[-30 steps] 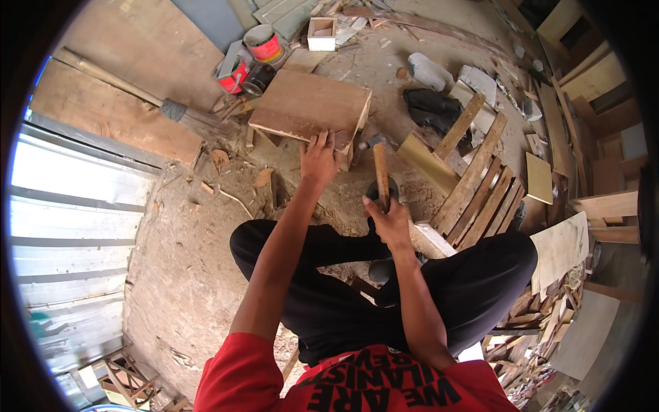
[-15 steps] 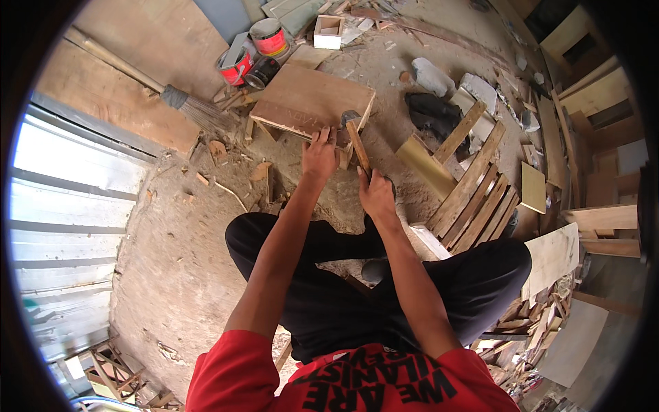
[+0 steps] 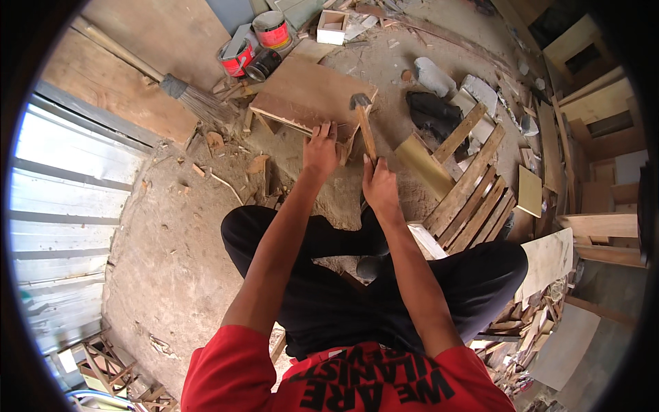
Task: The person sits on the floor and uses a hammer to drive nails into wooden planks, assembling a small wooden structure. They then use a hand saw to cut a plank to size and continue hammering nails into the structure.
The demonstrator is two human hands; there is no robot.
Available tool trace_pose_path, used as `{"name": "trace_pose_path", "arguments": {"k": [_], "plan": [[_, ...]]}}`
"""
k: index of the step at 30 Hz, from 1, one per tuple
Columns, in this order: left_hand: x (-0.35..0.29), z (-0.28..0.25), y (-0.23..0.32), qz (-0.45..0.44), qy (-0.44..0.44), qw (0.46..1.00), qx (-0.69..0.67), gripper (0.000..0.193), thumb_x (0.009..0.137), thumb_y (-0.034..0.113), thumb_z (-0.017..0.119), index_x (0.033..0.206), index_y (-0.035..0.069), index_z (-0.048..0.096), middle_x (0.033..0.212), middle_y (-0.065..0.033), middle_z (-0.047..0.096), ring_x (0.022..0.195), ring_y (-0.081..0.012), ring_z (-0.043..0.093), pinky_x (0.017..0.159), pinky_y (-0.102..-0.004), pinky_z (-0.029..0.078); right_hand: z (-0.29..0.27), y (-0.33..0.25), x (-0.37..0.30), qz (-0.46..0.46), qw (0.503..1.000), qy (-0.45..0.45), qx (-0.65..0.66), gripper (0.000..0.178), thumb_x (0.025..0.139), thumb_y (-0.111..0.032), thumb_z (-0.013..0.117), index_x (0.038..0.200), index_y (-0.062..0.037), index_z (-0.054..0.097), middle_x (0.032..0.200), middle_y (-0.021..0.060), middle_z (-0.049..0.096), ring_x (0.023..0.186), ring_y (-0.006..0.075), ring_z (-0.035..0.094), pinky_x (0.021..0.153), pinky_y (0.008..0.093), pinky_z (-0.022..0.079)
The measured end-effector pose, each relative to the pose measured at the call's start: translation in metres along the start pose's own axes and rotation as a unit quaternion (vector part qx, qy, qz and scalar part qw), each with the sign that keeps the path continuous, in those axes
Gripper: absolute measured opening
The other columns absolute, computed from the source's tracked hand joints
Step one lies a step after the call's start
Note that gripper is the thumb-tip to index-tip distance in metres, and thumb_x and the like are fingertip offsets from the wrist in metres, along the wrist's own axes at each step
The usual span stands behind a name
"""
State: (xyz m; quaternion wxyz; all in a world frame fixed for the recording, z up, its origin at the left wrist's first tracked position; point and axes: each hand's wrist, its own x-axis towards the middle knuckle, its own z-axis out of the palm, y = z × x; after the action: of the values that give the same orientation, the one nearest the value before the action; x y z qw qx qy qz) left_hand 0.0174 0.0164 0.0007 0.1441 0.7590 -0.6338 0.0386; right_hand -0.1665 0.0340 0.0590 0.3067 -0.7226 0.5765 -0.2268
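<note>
A low wooden table (image 3: 309,86) with a flat brown top stands on the floor ahead of me. My left hand (image 3: 320,150) grips its near edge close to the right front corner, fingertips curled at the rim; the thumb is hidden. In my right hand (image 3: 380,184) is a hammer (image 3: 367,134), held by its wooden handle. The dark hammer head is over the right side of the tabletop and looks raised off it. Whether a nail is at the edge I cannot tell.
Paint cans (image 3: 272,31) and a broom (image 3: 185,96) lie beyond the table to the left. To the right are a slatted wooden piece (image 3: 473,202), a black cloth-like bundle (image 3: 432,113) and pale rubble (image 3: 434,75). Wood scraps (image 3: 532,323) are heaped near my right knee.
The hammer head has risen from the table's near edge to above the top, slightly to the right. My right hand has shifted a little with it; the left hand stays at the edge.
</note>
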Motion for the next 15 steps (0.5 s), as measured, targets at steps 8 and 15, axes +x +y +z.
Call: {"name": "trace_pose_path", "arguments": {"k": [8,15], "plan": [[0.008,-0.005,0.005,-0.006,-0.032,0.999,-0.015,0.062,0.088,0.026,0.062,0.145,0.007,0.047,0.140,-0.0078,0.047,0.129,-0.0271,0.045,0.102,-0.0507,0.044,0.027,0.036,0.008,-0.040,0.996,0.010,-0.074,0.038,0.103,-0.031,0.054,0.092,0.0053,0.053,0.065,0.0315,0.061,0.063,0.0500,0.065,0.048,0.0527,0.053],[-0.011,0.018,-0.031,0.027,0.018,0.995,-0.096,0.065,0.091,0.023,0.058,0.152,0.009,0.038,0.154,-0.0061,0.037,0.139,-0.0265,0.040,0.110,-0.0528,0.037,0.020,0.026,0.010,-0.058,0.994,-0.030,-0.091,0.036,0.102,-0.030,0.053,0.096,0.0047,0.051,0.071,0.0328,0.063,0.069,0.0500,0.067,0.054,0.0517,0.057]]}}
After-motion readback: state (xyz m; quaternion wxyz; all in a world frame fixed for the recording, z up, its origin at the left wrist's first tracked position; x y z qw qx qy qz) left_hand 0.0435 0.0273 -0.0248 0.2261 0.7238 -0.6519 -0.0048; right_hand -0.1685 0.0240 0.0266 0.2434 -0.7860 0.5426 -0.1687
